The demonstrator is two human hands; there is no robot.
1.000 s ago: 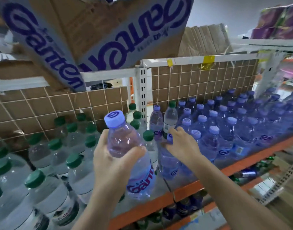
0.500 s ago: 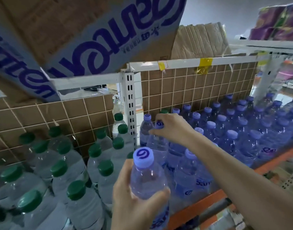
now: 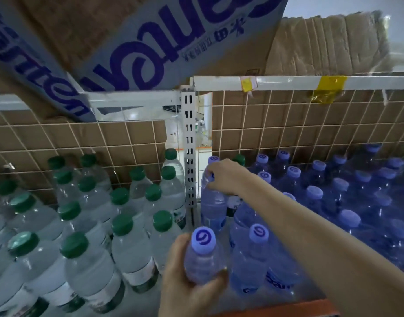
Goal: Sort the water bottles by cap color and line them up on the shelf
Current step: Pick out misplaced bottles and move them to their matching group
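Note:
My left hand [image 3: 187, 280] grips a purple-capped bottle [image 3: 203, 255] upright near the shelf's front edge. My right hand [image 3: 226, 177] reaches over to the back and closes around the neck of another purple-capped bottle [image 3: 211, 202] standing by the white upright post. Clear bottles with green caps [image 3: 118, 225] fill the left bay. Blue-tinted bottles with purple caps [image 3: 333, 191] fill the right bay. One green-capped bottle [image 3: 239, 159] stands among the purple ones, just behind my right hand.
A perforated white post [image 3: 190, 156] divides the two bays. A wire grid backed with cardboard [image 3: 310, 124] closes the rear. Flattened printed cartons [image 3: 150, 42] overhang from the shelf above. The orange front rail [image 3: 310, 310] shows at the bottom right.
The view moved closer to the shelf. My right hand shifted left and back onto the purple-capped bottle by the post. My left hand with its bottle moved right, toward the purple bay.

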